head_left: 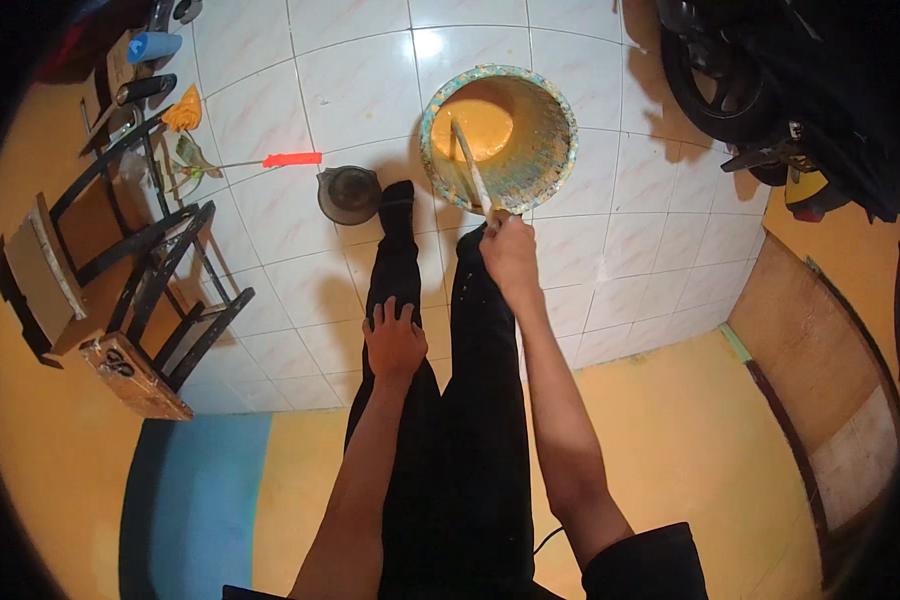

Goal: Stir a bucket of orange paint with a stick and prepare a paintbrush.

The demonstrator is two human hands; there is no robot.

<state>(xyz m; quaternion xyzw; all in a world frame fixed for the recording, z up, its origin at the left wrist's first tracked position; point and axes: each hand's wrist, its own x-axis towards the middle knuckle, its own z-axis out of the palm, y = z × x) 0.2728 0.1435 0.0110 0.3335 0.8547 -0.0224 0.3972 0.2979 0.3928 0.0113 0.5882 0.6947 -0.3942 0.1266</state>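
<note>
My right hand (505, 235) grips a long pale stick (470, 170), whose far end dips into yellow-orange liquid (485, 120) in a large paint-spattered bucket (545, 175) on the tiles. My left hand (394, 340) rests on my black-clad left leg, its fingers spread and holding nothing. Left of my foot stands a small dark metal container (350, 197). Further left lies a tool with a thin rod and bright red-orange handle (292, 160); what its far end is, I cannot make out clearly.
Black stools or step frames (210, 320) with worn wooden tops stand at left. Beside them are an orange item (184, 110), a blue cylinder (153, 46) and a dark cylinder (145, 88). A dark motorbike (710, 90) fills the upper right. The yellow wall (660, 430) borders the tiled floor (620, 280).
</note>
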